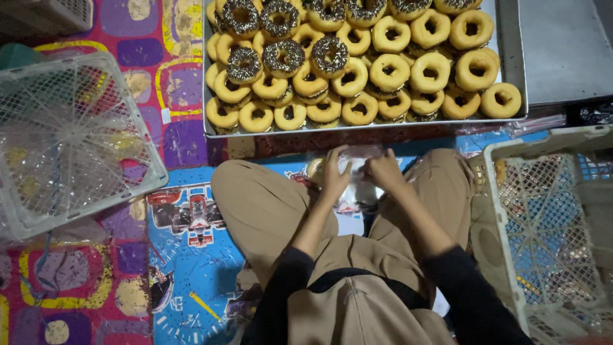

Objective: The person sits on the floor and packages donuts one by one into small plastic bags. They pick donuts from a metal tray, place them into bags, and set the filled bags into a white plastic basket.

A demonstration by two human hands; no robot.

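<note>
Left of frame, empty white basket (70, 137) on the mat; centre, I see left hand (334, 174) and right hand (385, 170) pinching a clear plastic bag (357, 185) between the knees, fingers closed; doughnut tray (511, 64) above, within reach; second basket (549, 223) lower right.

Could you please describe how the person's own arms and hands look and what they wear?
Both arms wear dark, near-black long sleeves pushed up around the elbows, so the forearms are bare. The left hand and right hand are bare too: no gloves, and no rings, watch or bracelets can be made out. The sleeves look plain, with no visible markings.
</note>
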